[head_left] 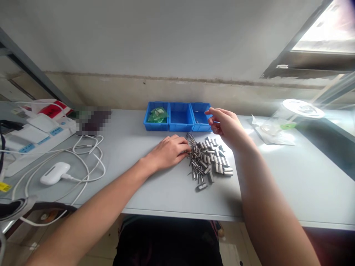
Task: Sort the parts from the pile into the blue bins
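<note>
A heap of small metal parts [208, 160] lies on the grey table [155, 192], in front of three blue bins. My left hand [169, 150] rests palm down at the heap's left edge, its fingers curled onto the parts. Over the right blue bin [200, 117] my right hand [224, 123] hovers with the fingertips pinched together; what they hold, if anything, is too small to see. The middle blue bin [181, 117] looks empty. Green packets fill the left blue bin [156, 116].
White power strips [36, 138], a white device [54, 173] and looping white cables [88, 159] crowd the table's left side. A clear plastic lid and bag [280, 125] sit at the right by the window. The wall runs close behind the bins.
</note>
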### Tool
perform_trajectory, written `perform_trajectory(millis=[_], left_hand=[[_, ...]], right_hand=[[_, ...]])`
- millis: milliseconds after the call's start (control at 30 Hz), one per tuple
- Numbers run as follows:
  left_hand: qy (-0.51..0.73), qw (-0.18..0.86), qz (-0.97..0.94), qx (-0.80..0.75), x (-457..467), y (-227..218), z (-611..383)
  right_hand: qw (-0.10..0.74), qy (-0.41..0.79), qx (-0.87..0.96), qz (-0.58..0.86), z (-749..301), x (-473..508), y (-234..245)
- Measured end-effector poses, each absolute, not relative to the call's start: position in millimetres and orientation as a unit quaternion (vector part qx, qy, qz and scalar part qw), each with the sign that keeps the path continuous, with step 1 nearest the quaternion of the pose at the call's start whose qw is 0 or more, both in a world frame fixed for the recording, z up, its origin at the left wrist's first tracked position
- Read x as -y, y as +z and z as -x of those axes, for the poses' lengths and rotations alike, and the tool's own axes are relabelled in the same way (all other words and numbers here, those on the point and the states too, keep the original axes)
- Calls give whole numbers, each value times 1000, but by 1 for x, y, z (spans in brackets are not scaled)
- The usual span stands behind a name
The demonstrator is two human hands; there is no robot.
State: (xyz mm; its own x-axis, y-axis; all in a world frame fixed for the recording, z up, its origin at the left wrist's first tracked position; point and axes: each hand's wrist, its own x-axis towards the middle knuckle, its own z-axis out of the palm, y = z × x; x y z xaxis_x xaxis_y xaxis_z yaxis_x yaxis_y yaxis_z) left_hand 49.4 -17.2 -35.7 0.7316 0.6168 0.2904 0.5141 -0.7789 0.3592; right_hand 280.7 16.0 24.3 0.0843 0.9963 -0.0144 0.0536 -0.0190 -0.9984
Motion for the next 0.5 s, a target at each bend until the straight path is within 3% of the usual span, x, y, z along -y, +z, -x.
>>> perform_trajectory(millis=[333, 500], left_hand=[[201, 112, -912, -340, 15, -30, -48], [275, 114, -886, -355, 11, -25, -41]], right_hand=[[365, 426, 610, 560, -260, -3, 30], [279, 352, 725, 522, -257, -1, 25]])
